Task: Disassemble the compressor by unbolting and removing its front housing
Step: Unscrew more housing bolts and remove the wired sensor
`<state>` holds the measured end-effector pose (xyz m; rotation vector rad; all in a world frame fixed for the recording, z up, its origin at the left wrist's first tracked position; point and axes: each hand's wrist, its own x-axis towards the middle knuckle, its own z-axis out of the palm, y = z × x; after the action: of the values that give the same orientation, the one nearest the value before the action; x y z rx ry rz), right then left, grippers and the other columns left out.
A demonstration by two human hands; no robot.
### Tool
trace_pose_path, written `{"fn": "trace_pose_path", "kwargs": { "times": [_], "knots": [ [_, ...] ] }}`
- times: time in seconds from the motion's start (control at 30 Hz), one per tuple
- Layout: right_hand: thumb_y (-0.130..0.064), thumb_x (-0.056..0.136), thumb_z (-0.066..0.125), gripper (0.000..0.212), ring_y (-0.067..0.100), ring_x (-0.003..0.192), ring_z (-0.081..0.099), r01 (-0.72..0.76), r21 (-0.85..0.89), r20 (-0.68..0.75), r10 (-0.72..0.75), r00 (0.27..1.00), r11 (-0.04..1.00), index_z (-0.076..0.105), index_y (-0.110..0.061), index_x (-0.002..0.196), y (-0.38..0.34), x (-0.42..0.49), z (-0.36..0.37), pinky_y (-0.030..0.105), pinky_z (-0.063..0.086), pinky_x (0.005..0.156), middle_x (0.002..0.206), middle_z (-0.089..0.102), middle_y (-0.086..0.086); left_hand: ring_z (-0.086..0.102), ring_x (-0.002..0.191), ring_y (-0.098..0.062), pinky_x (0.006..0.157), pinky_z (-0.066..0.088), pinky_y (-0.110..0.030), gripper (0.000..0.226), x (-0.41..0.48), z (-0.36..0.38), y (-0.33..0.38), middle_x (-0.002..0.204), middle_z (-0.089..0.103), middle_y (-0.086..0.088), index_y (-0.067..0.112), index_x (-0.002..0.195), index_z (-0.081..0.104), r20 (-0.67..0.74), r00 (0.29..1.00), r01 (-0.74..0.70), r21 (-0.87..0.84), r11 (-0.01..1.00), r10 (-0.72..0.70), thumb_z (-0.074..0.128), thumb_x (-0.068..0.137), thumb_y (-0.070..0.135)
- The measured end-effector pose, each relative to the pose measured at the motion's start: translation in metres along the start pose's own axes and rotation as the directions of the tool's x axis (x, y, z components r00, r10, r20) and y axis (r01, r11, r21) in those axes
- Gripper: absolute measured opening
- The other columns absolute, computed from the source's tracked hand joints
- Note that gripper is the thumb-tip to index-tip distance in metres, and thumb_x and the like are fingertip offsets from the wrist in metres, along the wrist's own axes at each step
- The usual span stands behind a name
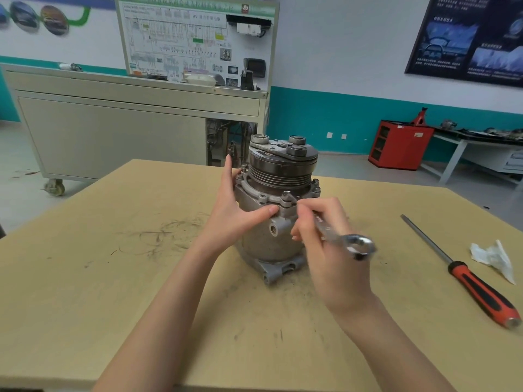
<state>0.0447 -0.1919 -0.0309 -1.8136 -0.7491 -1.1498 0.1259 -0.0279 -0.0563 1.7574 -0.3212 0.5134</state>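
Counter (113, 278) of tan board fills most of the view: its near edge runs along the bottom, its left edge slants away to a far corner, and its far edge passes just behind the work. The widest stretch of board lies to the left, marked with dark scuffs. Beyond the far edge, across a strip of floor, stands a grey wheeled trolley (113, 131) with an upright diagram panel. Further right, against the wall, is a red cabinet (402, 144) with open shelves; what they hold is too small to tell. The compressor (263, 244) stands upright on the counter, around the middle and towards the far edge: a dull grey metal drum on a lugged foot, with a round port on its near face, a bolted front housing flange (266, 198) round its upper part, and a dark grooved pulley (283, 168) on top. The left hand (237, 213) braces the drum's left side, fingers straight and thumb pressed flat across the front. The right hand (325, 250) curls round the shaft of a shiny wrench (348, 241), whose ring end points towards the viewer; its far end reaches a bolt (287, 193) on the near flange, though whether it sits on the bolt is unclear. To the right, well apart from the compressor, a long screwdriver (467, 275) with a red and black handle lies on the board, with a crumpled white tissue (493, 257) just beside it.
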Motion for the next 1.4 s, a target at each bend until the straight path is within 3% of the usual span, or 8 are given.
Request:
{"fn": "trace_pose_path", "kwargs": {
  "times": [0.17,0.33,0.5,0.8,0.93,1.1,1.23,1.4],
  "knots": [
    [-0.015,0.101,0.036,0.022,0.020,0.048,0.062,-0.513,0.620,0.148,0.553,0.820,0.594,0.053,-0.008,0.088,0.050,0.025,-0.014,0.023,0.050,0.047,0.059,0.064,0.006,0.033,0.114,0.029,0.089,0.024,0.007,0.138,0.000,-0.001,-0.001,0.132,0.029,0.031,0.036,0.153,-0.008,0.008,1.000,0.004,0.002,1.000,-0.004,0.077,0.048,0.069],
    [-0.019,0.103,0.032,0.029,0.013,0.038,0.055,-0.782,0.526,0.563,0.553,0.614,0.333,0.053,-0.008,0.086,0.095,0.072,-0.010,0.017,0.042,0.038,0.055,0.063,0.005,0.028,0.108,0.037,0.086,0.025,0.010,0.136,0.001,-0.001,-0.002,0.126,0.026,0.042,0.034,0.153,-0.007,0.017,1.000,0.005,0.004,1.000,-0.005,0.080,0.053,0.062],
    [-0.027,0.102,0.037,0.034,0.015,0.056,0.067,-0.718,0.665,0.500,0.592,0.632,0.206,0.059,-0.009,0.082,0.092,0.076,-0.014,0.018,0.051,0.047,0.069,0.071,0.009,0.029,0.109,0.034,0.087,0.024,0.008,0.133,0.000,-0.001,-0.002,0.130,0.029,0.035,0.037,0.153,-0.007,0.018,1.000,0.022,0.006,1.000,-0.022,0.080,0.055,0.058],
    [-0.031,0.092,0.057,0.028,0.015,0.057,0.069,-0.117,0.183,-0.017,0.122,0.992,0.976,0.068,-0.009,0.079,0.018,0.045,-0.023,0.027,0.056,0.054,0.065,0.070,-0.001,0.036,0.119,0.020,0.088,0.024,0.008,0.134,0.000,0.000,0.000,0.133,0.031,0.030,0.034,0.153,-0.006,0.007,1.000,0.022,0.011,1.000,-0.022,0.080,0.054,0.058],
    [-0.033,0.095,0.049,0.043,0.012,0.040,0.052,0.417,-0.466,0.128,-0.407,0.904,0.780,0.070,-0.004,0.072,0.004,0.037,-0.022,0.022,0.037,0.049,0.058,0.064,0.002,0.033,0.128,0.007,0.095,0.025,-0.001,0.130,-0.001,0.000,0.000,0.129,0.029,0.036,0.033,0.153,-0.007,0.005,1.000,0.016,0.013,1.000,-0.016,0.079,0.057,0.053],
    [-0.028,0.096,0.050,0.039,0.018,0.041,0.055,0.470,-0.422,0.204,-0.424,0.882,0.776,0.069,-0.002,0.073,0.005,0.017,-0.024,0.027,0.041,0.036,0.057,0.062,0.006,0.032,0.131,0.004,0.102,0.025,-0.011,0.135,-0.003,-0.001,0.005,0.143,0.030,0.019,0.035,0.153,-0.007,0.008,1.000,0.026,0.010,1.000,-0.026,0.079,0.052,0.063],
    [-0.025,0.093,0.054,0.014,0.009,0.066,0.068,-0.003,0.077,0.152,-0.009,0.988,0.997,0.065,-0.017,0.090,0.017,0.014,-0.032,0.019,0.053,0.060,0.073,0.070,-0.004,0.031,0.135,-0.001,0.107,0.024,-0.018,0.133,-0.002,0.000,0.005,0.143,0.028,0.017,0.034,0.153,-0.007,0.007,1.000,0.029,0.009,1.000,-0.029,0.079,0.054,0.059],
    [-0.008,0.100,0.038,0.024,0.018,0.050,0.066,-0.683,0.556,0.344,0.618,0.707,0.473,0.056,-0.002,0.086,0.059,0.056,-0.026,0.021,0.053,0.048,0.059,0.067,0.008,0.031,0.133,0.001,0.101,0.025,-0.010,0.132,-0.002,0.000,0.005,0.149,0.028,0.014,0.035,0.153,-0.007,0.006,0.999,0.038,0.011,0.999,-0.038,0.079,0.055,0.057]
  ]
}}
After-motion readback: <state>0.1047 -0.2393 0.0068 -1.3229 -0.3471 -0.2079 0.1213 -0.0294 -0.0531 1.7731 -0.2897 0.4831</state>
